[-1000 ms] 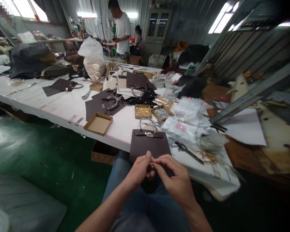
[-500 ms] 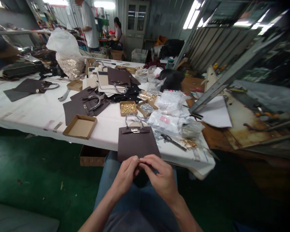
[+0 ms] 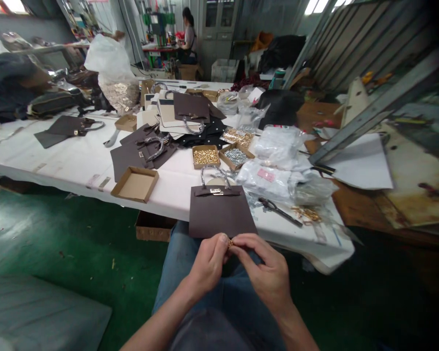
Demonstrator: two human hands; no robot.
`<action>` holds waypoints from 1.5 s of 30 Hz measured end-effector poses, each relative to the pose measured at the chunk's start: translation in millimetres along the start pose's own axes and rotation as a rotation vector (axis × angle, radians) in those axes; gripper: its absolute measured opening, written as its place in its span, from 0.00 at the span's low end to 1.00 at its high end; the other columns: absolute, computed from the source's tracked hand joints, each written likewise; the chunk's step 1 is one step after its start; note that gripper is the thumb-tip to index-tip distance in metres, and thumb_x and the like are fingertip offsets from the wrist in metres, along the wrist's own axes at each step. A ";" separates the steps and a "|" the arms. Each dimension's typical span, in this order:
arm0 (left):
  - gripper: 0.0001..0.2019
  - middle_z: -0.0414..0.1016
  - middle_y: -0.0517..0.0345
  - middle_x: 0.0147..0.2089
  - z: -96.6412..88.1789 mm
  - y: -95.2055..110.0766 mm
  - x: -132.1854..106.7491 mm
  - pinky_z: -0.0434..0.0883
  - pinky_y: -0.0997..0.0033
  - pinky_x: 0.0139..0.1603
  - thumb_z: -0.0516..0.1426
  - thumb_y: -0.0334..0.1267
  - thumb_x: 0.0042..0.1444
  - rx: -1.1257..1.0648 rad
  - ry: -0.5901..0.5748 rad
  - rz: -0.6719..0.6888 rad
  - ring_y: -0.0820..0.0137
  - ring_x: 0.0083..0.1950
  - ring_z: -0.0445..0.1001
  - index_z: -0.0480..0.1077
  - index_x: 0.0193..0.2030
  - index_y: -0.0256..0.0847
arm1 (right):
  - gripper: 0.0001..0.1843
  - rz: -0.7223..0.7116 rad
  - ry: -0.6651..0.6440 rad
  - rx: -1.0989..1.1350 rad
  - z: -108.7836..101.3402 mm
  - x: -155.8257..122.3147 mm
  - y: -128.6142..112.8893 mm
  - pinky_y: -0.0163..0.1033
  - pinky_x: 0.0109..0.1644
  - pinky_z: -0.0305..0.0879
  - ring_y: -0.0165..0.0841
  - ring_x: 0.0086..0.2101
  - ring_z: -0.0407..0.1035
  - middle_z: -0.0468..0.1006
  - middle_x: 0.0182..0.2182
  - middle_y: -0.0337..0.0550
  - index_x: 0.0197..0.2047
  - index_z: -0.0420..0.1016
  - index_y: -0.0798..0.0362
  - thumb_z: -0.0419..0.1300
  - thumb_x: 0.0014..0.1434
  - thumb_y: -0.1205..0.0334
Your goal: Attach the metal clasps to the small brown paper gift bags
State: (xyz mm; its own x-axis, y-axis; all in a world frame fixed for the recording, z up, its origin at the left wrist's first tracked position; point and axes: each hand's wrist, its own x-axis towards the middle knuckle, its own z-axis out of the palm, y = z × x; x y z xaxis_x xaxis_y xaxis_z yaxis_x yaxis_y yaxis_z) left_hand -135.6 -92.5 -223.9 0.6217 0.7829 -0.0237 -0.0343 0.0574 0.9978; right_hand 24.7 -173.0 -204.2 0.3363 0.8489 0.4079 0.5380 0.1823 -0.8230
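Note:
Between the fingertips of my two hands is a small gold-coloured metal piece (image 3: pixel 230 243), too small to name. My left hand (image 3: pixel 211 259) is closed, its thumb and fingers pinched at the piece's left side. From the right, my right hand (image 3: pixel 265 265) pinches the same piece between thumb and forefinger. Just beyond my fingers lies a dark brown handbag panel (image 3: pixel 221 214) with a strap, a metal clasp and a wrapped handle. Its near edge reaches over the table edge, above my lap.
Boxes of gold studs (image 3: pixel 205 157) and silver studs (image 3: pixel 236 157) stand behind the panel. An empty cardboard tray (image 3: pixel 135 184) is at left. A dark hand tool (image 3: pixel 280 212) and plastic bags (image 3: pixel 267 178) lie right on the white table (image 3: pixel 73 161). A person (image 3: pixel 188 36) sits far back.
The view has turned a little left, so everything sits further right. The standing person at the back is out of view. Both hands still pinch the small gold piece, which shows more clearly.

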 end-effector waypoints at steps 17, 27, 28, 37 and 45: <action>0.27 0.64 0.62 0.32 3.3 -4.4 -2.7 0.59 0.66 0.38 0.45 0.57 0.85 0.034 0.002 0.025 0.70 0.33 0.61 0.64 0.36 0.43 | 0.08 -0.089 0.011 -0.081 6.1 -13.6 7.7 0.44 0.55 0.81 0.40 0.48 0.84 0.87 0.48 0.46 0.51 0.83 0.46 0.66 0.76 0.69; 0.28 0.65 0.61 0.32 3.0 -8.4 -2.2 0.59 0.66 0.38 0.44 0.56 0.85 0.082 -0.017 0.017 0.70 0.32 0.62 0.64 0.35 0.43 | 0.10 -0.216 -0.056 -0.185 8.6 -19.3 17.4 0.44 0.57 0.82 0.40 0.50 0.83 0.84 0.50 0.49 0.54 0.78 0.47 0.60 0.78 0.71; 0.28 0.66 0.61 0.31 3.3 -9.5 -2.6 0.59 0.66 0.38 0.45 0.56 0.85 0.072 -0.012 0.012 0.70 0.32 0.62 0.64 0.35 0.43 | 0.10 -0.220 -0.053 -0.187 9.3 -20.5 18.0 0.44 0.57 0.82 0.40 0.50 0.83 0.85 0.50 0.49 0.54 0.79 0.47 0.60 0.78 0.71; 0.29 0.65 0.60 0.33 5.5 -9.0 -6.8 0.62 0.68 0.37 0.46 0.60 0.84 -0.044 0.028 0.023 0.71 0.34 0.63 0.66 0.37 0.41 | 0.12 -0.089 0.003 -0.125 3.9 -26.4 4.3 0.49 0.58 0.87 0.44 0.51 0.87 0.89 0.53 0.48 0.58 0.85 0.44 0.72 0.73 0.64; 0.29 0.72 0.58 0.33 13.7 -12.2 -6.6 0.66 0.68 0.38 0.46 0.59 0.84 -0.069 0.048 -0.015 0.69 0.33 0.70 0.71 0.37 0.40 | 0.13 -0.162 0.023 -0.188 -0.3 -26.8 -1.4 0.48 0.58 0.87 0.43 0.51 0.87 0.89 0.54 0.47 0.57 0.85 0.44 0.70 0.73 0.69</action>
State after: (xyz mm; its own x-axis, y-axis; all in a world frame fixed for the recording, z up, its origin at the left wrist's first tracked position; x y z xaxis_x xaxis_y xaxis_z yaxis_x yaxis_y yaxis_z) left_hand -128.5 -106.8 -235.1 0.5840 0.8106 -0.0430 -0.0801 0.1103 0.9907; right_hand 15.1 -196.1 -213.9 0.2500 0.8043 0.5391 0.7199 0.2179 -0.6590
